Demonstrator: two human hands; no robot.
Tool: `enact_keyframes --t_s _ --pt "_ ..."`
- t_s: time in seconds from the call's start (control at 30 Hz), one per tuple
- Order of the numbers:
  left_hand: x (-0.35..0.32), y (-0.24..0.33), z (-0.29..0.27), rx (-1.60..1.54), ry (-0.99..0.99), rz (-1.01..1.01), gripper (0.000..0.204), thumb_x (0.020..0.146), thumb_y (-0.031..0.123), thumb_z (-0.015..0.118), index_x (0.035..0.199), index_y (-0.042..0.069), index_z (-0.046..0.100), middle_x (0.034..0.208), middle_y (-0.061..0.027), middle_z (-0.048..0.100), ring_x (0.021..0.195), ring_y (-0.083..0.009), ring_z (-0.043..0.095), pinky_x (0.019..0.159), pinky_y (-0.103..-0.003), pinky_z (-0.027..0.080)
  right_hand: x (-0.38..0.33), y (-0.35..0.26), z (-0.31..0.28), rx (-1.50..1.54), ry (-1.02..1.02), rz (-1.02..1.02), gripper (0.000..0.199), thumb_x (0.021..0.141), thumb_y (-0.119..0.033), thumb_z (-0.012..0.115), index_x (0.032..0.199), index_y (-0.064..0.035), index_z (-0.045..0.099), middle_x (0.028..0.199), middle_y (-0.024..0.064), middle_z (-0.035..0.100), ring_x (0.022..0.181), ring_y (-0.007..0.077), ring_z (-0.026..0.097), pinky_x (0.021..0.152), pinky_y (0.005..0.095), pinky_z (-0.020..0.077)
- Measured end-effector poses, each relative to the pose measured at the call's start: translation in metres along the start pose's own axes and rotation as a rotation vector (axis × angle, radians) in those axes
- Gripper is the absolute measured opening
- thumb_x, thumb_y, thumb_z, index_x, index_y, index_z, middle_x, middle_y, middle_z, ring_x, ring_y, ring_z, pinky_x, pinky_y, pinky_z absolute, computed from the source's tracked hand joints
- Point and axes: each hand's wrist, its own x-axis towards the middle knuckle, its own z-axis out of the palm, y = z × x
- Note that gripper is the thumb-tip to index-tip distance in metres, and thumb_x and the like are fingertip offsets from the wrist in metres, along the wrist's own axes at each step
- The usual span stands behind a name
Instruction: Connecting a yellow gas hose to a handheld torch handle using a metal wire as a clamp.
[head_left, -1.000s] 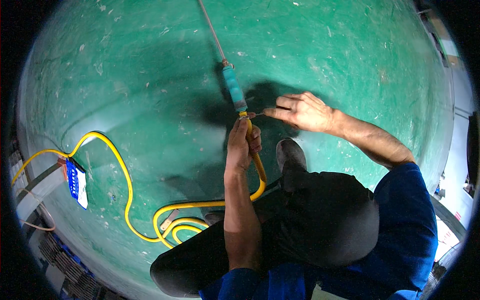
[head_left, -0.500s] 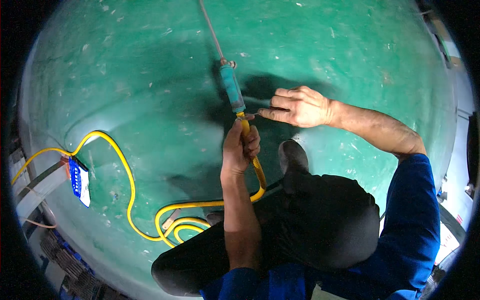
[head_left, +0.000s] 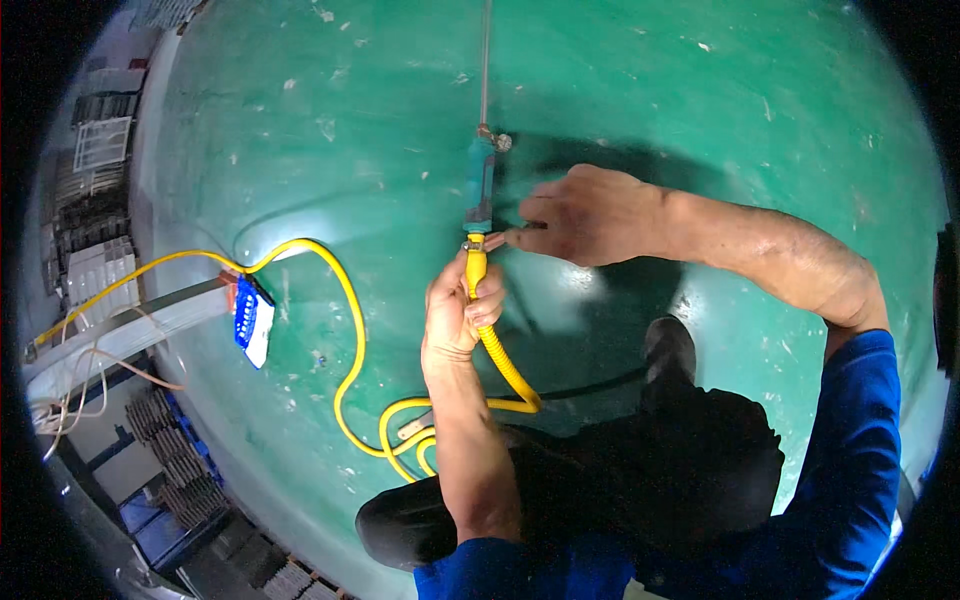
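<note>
My left hand (head_left: 462, 305) is wrapped round a yellow ribbed hose (head_left: 505, 365), just below where it meets a teal handle (head_left: 481, 180). A metal hose clamp (head_left: 474, 246) circles the hose end there. Beyond the handle, a small knob (head_left: 503, 142) sticks out at the side and a long thin metal tube (head_left: 487, 70) runs away from me. My right hand (head_left: 590, 215) is closed beside the clamp, its fingertips next to the left thumb and fingers. Anything pinched in those fingers is too small or hidden to make out.
The hose loops over the green floor (head_left: 300, 420) to the left, past a blue and white packet (head_left: 254, 322) and a metal beam (head_left: 130, 335). Pale thin cables (head_left: 95, 375) hang there. Stacked slats (head_left: 175, 455) stand at lower left. My dark-trousered knees are below.
The view has shifted, so the floor things sit farther right. The handle and tube now stand more upright, and my right hand's fingertips are closer to the clamp.
</note>
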Motion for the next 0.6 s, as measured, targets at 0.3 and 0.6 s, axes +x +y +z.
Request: enact_keyframes --t_s 0.3,0.6 --pt "-0.005 0.007 -0.004 0.096 0.113 -0.012 0.045 0.104 0.040 0.040 0.128 0.004 0.050 0.068 0.0010 0.037 0.044 -0.0046 0.030 0.036 -0.019 0.025 0.010 0.016 0.018 0.001 0.133 0.006 0.020 0.082 -0.022 0.057 0.100 -0.0151 0.061 0.075 -0.0014 0.054 0.070 0.0152 0.062 0.050 0.0313 0.0451" --pt "-0.003 0.002 -0.003 0.058 0.071 -0.004 0.046 0.103 0.041 0.042 0.127 0.002 0.051 0.069 0.0015 0.036 0.045 -0.0037 0.029 0.036 -0.018 0.026 0.005 0.014 0.021 -0.026 0.246 -0.034 0.019 0.081 -0.023 0.058 0.098 -0.0169 0.062 0.075 -0.0025 0.053 0.069 0.0147 0.061 0.050 0.0324 0.0406"
